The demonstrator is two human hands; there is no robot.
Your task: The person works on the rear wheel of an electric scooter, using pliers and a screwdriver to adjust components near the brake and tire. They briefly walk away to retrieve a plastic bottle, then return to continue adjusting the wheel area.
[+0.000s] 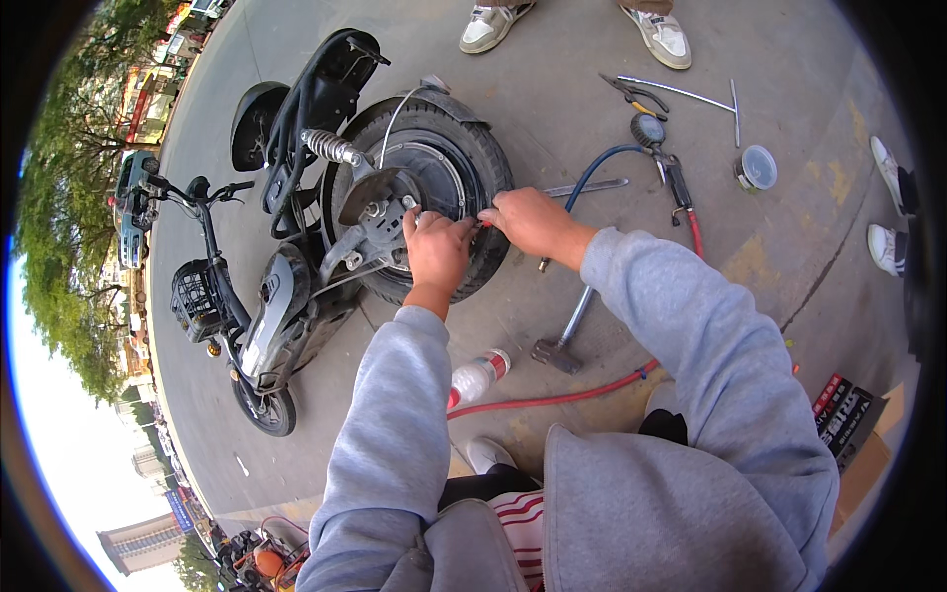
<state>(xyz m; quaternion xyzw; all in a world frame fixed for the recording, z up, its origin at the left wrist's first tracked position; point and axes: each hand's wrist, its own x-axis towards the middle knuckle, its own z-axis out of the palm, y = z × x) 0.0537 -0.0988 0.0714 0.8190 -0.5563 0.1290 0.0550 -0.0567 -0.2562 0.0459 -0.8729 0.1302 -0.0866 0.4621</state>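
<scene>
An electric scooter point(281, 286) shows its rear wheel point(485, 163), with a black tyre around a dark hub. At the wheel's lower right, between hub and tyre, my left hand point(436, 252) has its fingers curled inward. My right hand point(533, 222) is closed in a pinch at the tyre's inner edge, just right of the left hand. A small red bit shows at its fingertips, too small to name. What the left fingers grip, if anything, is hidden. A tyre lever point(590, 187) lies on the ground just beyond my right hand.
Right of the wheel lie a tyre inflator with gauge point(676, 183), pliers point(631, 94), a T-handle wrench point(691, 99) and a round tub point(758, 168). A hammer point(559, 355), a plastic bottle point(479, 377) and a red hose point(572, 398) lie nearer me. Other people's shoes point(663, 37) stand beyond.
</scene>
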